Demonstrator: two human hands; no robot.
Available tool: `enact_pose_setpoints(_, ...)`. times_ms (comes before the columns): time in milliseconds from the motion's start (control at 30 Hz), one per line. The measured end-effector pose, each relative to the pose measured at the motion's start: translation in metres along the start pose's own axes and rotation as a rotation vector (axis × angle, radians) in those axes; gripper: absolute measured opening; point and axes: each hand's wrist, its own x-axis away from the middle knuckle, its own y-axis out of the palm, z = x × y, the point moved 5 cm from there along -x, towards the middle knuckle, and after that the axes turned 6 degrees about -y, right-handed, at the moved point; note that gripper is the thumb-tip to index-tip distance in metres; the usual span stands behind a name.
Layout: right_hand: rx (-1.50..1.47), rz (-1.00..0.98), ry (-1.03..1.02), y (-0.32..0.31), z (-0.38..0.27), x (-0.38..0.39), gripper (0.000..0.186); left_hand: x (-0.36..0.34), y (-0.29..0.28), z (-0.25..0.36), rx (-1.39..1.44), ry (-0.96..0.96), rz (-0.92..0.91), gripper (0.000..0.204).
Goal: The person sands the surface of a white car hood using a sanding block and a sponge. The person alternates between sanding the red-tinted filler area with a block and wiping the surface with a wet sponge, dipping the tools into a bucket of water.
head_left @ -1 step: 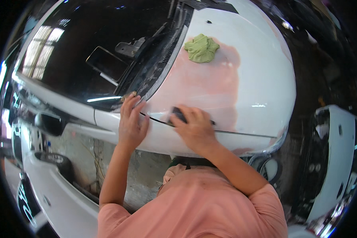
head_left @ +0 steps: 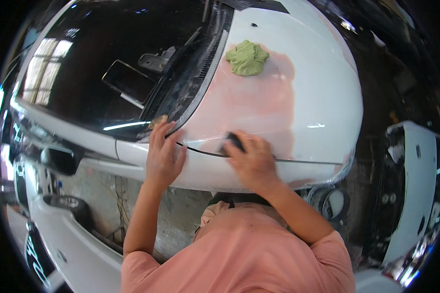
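My right hand (head_left: pixel 255 158) is curled over a small black sanding block (head_left: pixel 235 142), pressed on the car hood near its side seam. Motion blurs that hand a little. Under and around it spreads a dull pink patch (head_left: pixel 249 105) on the white hood (head_left: pixel 322 93). My left hand (head_left: pixel 164 154), fingers apart, rests at the hood's rear corner beside the windshield (head_left: pixel 117 39). A small brownish thing (head_left: pixel 158 120), too unclear to name, lies at its fingertips. Farther up the hood sits a crumpled green cloth (head_left: pixel 247 57).
A phone-like dark slab (head_left: pixel 128 79) and a metal bracket (head_left: pixel 156 59) lie on the windshield. The side mirror (head_left: pixel 58 160) juts out at left. Another white car panel (head_left: pixel 73 234) stands at lower left, and a loose white panel (head_left: pixel 415 180) at right.
My right hand has slid a little to the right along the hood with the sanding block. The left hand stays nearly in place, and the view has shifted slightly.
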Motion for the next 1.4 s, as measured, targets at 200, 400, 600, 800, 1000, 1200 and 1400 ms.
enact_pose_setpoints(200,0.339,0.242,0.718,-0.057,0.123,0.104,0.038,-0.011,-0.001,-0.010,0.204,0.224,-0.187,0.029)
enact_pose_setpoints(400,0.266,0.293,0.581,0.017,-0.028,0.003,0.034,-0.015,-0.003,-0.027,0.367,0.278,-0.190,0.035)
enact_pose_setpoints(600,0.188,0.315,0.515,0.025,-0.075,-0.022,0.036,-0.015,-0.004,-0.040,0.536,0.163,-0.210,0.046)
enact_pose_setpoints(800,0.272,0.339,0.653,0.029,-0.072,-0.025,0.033,-0.019,-0.006,-0.043,0.579,0.235,-0.232,0.056)
enact_pose_setpoints(1000,0.212,0.386,0.707,0.001,-0.023,0.002,0.034,-0.019,-0.007,-0.047,0.638,0.272,-0.263,0.064)
enact_pose_setpoints(1200,0.055,0.201,0.558,0.040,-0.117,-0.049,0.041,-0.019,-0.003,-0.050,0.688,0.219,-0.315,0.065)
enact_pose_setpoints(1400,0.229,0.316,0.727,-0.015,0.021,0.014,0.041,-0.021,-0.007,-0.050,0.723,0.234,-0.319,0.066)
